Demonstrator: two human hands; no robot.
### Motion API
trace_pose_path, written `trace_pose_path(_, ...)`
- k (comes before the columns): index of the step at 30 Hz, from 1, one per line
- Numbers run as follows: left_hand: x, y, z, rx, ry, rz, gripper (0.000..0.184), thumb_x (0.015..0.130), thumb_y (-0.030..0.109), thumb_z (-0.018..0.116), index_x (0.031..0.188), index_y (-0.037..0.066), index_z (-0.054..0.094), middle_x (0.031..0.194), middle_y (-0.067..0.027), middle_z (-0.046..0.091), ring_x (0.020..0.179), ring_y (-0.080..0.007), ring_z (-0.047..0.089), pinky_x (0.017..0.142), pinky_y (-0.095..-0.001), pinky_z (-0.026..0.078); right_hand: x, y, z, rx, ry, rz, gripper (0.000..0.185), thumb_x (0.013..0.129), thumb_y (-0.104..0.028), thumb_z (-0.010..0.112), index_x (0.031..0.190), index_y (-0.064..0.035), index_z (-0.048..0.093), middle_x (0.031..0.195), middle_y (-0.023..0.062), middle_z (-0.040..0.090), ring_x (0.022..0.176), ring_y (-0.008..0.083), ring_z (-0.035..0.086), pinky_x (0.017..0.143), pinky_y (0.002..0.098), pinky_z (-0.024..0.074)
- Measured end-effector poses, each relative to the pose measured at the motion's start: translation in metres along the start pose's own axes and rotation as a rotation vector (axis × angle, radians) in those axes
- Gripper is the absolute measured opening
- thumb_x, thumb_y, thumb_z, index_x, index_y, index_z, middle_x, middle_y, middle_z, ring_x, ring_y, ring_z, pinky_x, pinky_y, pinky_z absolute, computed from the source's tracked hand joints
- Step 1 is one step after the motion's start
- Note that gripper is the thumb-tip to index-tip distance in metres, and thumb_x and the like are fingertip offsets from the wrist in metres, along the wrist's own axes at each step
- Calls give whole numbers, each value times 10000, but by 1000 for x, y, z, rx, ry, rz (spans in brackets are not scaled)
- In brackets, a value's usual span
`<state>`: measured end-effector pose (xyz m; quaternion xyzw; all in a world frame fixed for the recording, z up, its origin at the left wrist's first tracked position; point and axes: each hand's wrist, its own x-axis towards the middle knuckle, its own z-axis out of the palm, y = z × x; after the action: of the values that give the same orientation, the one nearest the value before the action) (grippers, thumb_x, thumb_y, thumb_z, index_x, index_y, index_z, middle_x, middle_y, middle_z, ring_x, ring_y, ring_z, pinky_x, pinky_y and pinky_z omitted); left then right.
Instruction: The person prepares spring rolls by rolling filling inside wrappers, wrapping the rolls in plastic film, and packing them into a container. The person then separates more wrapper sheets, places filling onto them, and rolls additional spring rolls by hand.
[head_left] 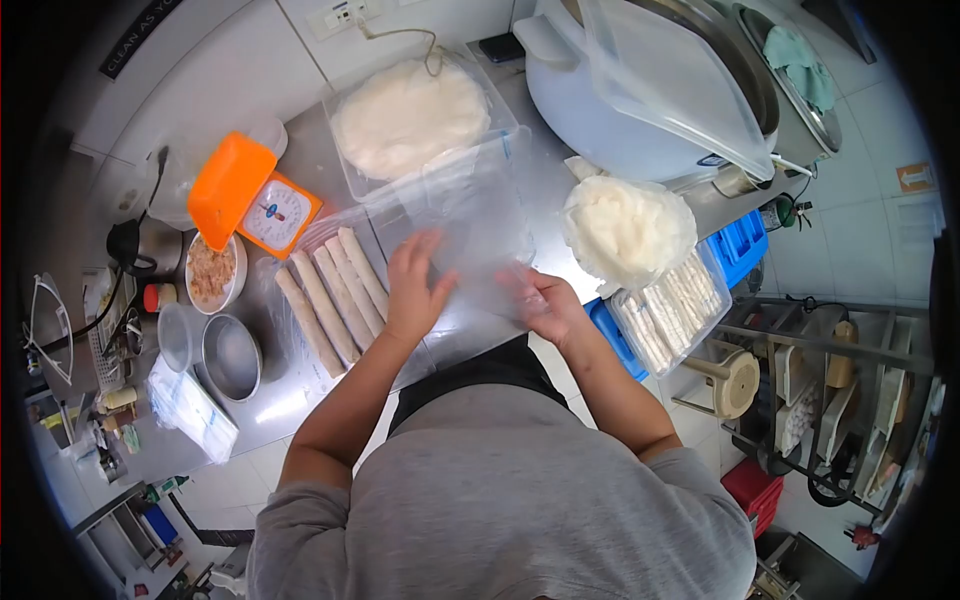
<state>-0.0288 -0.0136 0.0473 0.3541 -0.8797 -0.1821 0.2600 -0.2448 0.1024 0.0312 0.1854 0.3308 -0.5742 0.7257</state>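
Observation:
A clear plastic sheet (480, 215) lies on the steel table in front of me, partly blurred. My left hand (413, 285) is over its near left part, fingers apart and holding nothing. At the sheet's near right corner, my right hand (550, 305) has its fingers closed on the plastic. Several long pale rolls (320, 290) lie side by side on plastic film just left of my left hand. Beyond the sheet, a clear tray (492, 85) holds a large white doughy mass (410, 115). To the right of my right hand sits another white mass (630, 230) in plastic.
An orange kitchen scale (282, 215), a bowl of minced filling (240, 262) and a steel bowl (231, 358) stand left. At right, a clear container (722, 312) of wrapped rolls rests on a blue crate (738, 248), near a large lidded tub (600, 110).

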Motion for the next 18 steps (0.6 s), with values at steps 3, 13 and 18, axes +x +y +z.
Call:
trace_pose_path(3,-10,-5,17,-601,227,-650,695,914,262,653,1449,-12,303,1335,-140,474,1128,-263,496,934,-402,448,-2,-2,4,-145,49,-10,246,945,-91,530,1166,16,529,1048,131,627,668,129,567,522,201,493)
trace_pose_path(13,-5,11,8,-1570,-19,-878,930,867,161,701,1525,46,54,1122,-100,615,1003,-164,570,849,-300,450,-36,-9,14,-127,171,-167,356,905,-72,578,1234,31,492,892,79,596,691,136,566,590,228,480)
trace_pose_path(18,-32,-15,32,-1143,-168,-963,777,836,49,683,1473,32,238,982,-81,661,822,-158,639,702,-289,508,-18,-10,-22,-1077,358,-524,538,861,-78,634,1341,16,410,922,97,592,788,178,607,684,286,496)
